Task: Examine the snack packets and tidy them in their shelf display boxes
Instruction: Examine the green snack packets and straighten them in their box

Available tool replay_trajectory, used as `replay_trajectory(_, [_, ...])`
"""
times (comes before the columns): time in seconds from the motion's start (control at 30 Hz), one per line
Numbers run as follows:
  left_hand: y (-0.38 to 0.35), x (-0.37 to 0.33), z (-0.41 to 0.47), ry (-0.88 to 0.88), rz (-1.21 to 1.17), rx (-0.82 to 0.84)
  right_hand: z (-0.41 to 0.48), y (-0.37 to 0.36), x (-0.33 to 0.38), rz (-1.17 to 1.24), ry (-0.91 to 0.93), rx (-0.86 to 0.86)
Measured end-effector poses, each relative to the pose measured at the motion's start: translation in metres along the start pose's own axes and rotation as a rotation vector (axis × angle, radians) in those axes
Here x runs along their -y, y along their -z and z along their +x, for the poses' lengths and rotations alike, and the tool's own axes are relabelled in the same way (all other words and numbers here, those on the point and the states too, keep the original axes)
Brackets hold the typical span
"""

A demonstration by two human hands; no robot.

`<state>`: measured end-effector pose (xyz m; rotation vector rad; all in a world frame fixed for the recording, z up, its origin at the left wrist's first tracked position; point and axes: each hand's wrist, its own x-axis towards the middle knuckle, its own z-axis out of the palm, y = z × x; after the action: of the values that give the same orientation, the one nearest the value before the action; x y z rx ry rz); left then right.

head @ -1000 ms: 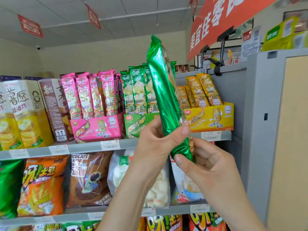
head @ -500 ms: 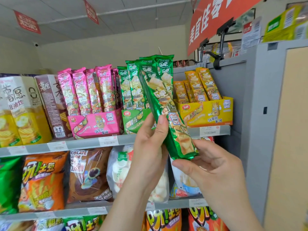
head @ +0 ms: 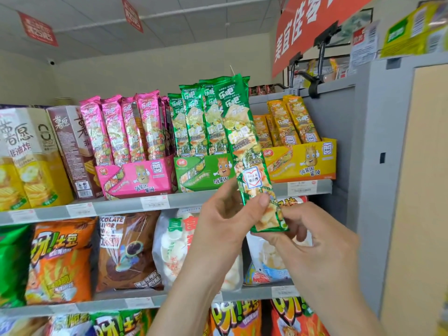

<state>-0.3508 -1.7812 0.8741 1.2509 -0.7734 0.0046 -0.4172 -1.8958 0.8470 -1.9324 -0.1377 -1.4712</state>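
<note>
Green packet (head: 238, 132), one, in grip of left hand (head: 223, 221), right hand (head: 320, 251) fingers (head: 263, 202); three boxes (head: 201, 173)

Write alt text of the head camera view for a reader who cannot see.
The left hand pinches a long green snack packet, nearly upright, and the right hand holds its bottom end. Behind, a pink box, a green box and a yellow box stand side by side on a shelf.

Three display boxes: one pink box (head: 135, 177), one green box (head: 202, 171), one yellow box (head: 303, 162). One green packet (head: 246, 151) out of the boxes. Two grips: left grip (head: 224, 220), right grip (head: 317, 248).
</note>
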Motion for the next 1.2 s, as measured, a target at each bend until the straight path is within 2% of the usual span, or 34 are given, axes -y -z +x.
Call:
replay_trajectory(0.1, [0.003, 0.0, -0.004, -0.047, 0.098, -0.091, -0.002, -0.003, -0.004, -0.124, 0.119, -0.019])
replay_trajectory(0.2, [0.002, -0.001, -0.01, -0.069, 0.16, -0.028, -0.002, -0.007, -0.001, -0.155, 0.195, -0.025])
replay_trajectory(0.27, [0.004, -0.004, -0.012, -0.053, 0.124, -0.03, -0.003, -0.007, -0.002, -0.083, 0.189, 0.03])
replay_trajectory(0.37, [0.009, -0.008, -0.012, -0.028, 0.062, -0.07, 0.002, -0.002, -0.003, 0.137, 0.065, 0.176])
replay_trajectory(0.53, [0.006, -0.002, -0.014, -0.082, 0.145, -0.179, 0.017, 0.001, -0.002, 0.546, -0.263, 0.311])
replay_trajectory(0.6, [0.007, 0.004, -0.016, -0.151, 0.331, -0.246, 0.025, 0.0, 0.001, 0.543, -0.253, 0.286])
replay_trajectory(0.73, [0.005, 0.018, -0.02, -0.32, 0.854, -0.368, 0.038, -0.012, 0.011, 0.484, -0.237, 0.218])
replay_trajectory(0.83, [0.004, 0.027, -0.02, -0.426, 1.024, -0.373, 0.043, -0.019, 0.014, 0.411, -0.239, 0.154])
replay_trajectory(0.97, [0.005, 0.034, -0.018, -0.546, 1.121, -0.365, 0.049, -0.024, 0.014, 0.41, -0.3, 0.106])
replay_trajectory(1.07, [0.01, 0.035, -0.019, -0.518, 1.047, -0.286, 0.057, -0.024, 0.012, 0.392, -0.299, 0.086])
replay_trajectory(1.2, [0.015, 0.028, -0.015, -0.267, 0.427, -0.135, 0.062, -0.026, 0.007, 0.524, -0.302, 0.159])
